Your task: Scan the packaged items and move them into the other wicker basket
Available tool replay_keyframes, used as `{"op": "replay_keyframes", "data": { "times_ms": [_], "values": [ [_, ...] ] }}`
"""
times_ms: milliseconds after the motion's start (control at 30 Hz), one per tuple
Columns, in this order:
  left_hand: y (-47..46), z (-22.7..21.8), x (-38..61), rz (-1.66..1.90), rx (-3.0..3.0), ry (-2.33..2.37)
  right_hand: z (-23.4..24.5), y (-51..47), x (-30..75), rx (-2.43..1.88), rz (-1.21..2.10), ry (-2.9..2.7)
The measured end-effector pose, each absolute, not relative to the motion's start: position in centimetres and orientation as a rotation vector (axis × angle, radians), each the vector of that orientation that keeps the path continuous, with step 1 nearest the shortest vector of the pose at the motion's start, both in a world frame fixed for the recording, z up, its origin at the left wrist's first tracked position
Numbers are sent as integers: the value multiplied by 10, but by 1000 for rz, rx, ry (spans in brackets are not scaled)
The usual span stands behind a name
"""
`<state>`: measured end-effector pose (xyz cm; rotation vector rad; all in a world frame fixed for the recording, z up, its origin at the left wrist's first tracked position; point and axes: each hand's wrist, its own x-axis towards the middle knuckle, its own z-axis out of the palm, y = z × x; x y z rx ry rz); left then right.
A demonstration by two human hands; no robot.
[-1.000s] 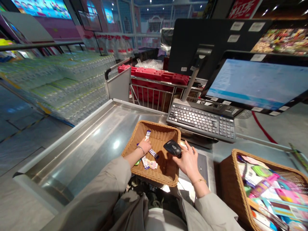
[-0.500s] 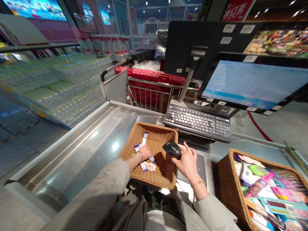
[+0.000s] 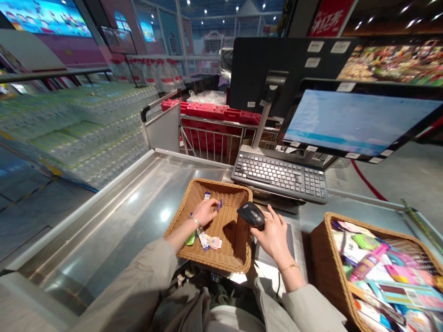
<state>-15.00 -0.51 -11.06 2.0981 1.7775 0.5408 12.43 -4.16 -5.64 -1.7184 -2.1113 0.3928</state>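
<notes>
On my feed, a steel checkout counter fills the lower left, with a wicker basket at lower centre. My left hand sits among small foil packets inside it, grip unclear; my right hand is closed around a black handheld scanner just beside the basket's right rim.

**Bright store light, hard glare on steel, bent edges**

Small ceiling lamps light the scene brightly from above. The steel desk throws back a white glare spot and long pale streaks. Inside the wicker basket, a soft shadow falls across the floor and right side. The screen looks pale and washed out. The stacked bottles on the left are soft and slightly blurred. Wide-angle distortion bends the rails toward the corners, and the lower right basket stretches at the frame edge.
</notes>
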Motion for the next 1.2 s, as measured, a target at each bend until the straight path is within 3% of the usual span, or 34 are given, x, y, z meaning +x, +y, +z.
{"op": "replay_keyframes", "data": {
  "times_ms": [267,600,1200],
  "values": [
    [-16,-92,-144,904,1707,1611,-50,-44,139,-1709,328,-2035],
    [-13,-91,-130,1019,1436,1388,-39,-54,151,-1676,296,-1977],
    [-18,-123,-124,569,1431,1628,-30,-70,172,-1717,257,-1931]
  ]
}}
